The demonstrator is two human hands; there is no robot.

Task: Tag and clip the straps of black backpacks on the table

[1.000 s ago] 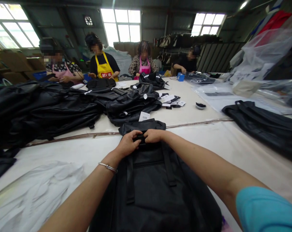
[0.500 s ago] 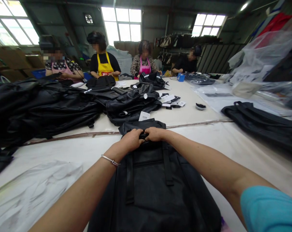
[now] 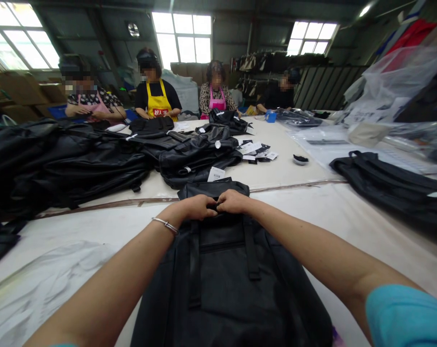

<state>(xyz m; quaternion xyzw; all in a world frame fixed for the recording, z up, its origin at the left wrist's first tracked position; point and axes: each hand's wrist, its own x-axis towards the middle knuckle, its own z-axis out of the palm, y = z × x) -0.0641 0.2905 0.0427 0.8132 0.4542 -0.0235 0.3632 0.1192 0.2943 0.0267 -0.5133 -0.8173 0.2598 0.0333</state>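
A black backpack [image 3: 225, 274] lies flat in front of me, its top end pointing away and two straps running down its front. At its upper part, my left hand [image 3: 201, 207] is closed, thumb and fingers pinching the black material. My right hand [image 3: 232, 201] meets it from the other side, also closed on the backpack, fingertips almost touching the left ones. The exact piece between the fingers is hidden. Beyond the hands, a white barcode tag [image 3: 216, 174] sticks out past the folded top flap [image 3: 236, 187].
Black bags [image 3: 59, 164] are piled on the left, more [image 3: 200, 154] in the middle. Loose tags [image 3: 256, 150] and a small dish [image 3: 300, 159] lie beyond. Another black bag [image 3: 391, 188] rests at right. Several co-workers stand across the white table [image 3: 283, 137].
My hands have drawn slightly closer together, and the left wrist has lowered a little. The dark piece visible between them before is now mostly covered. Across the table, a co-worker's head has turned.
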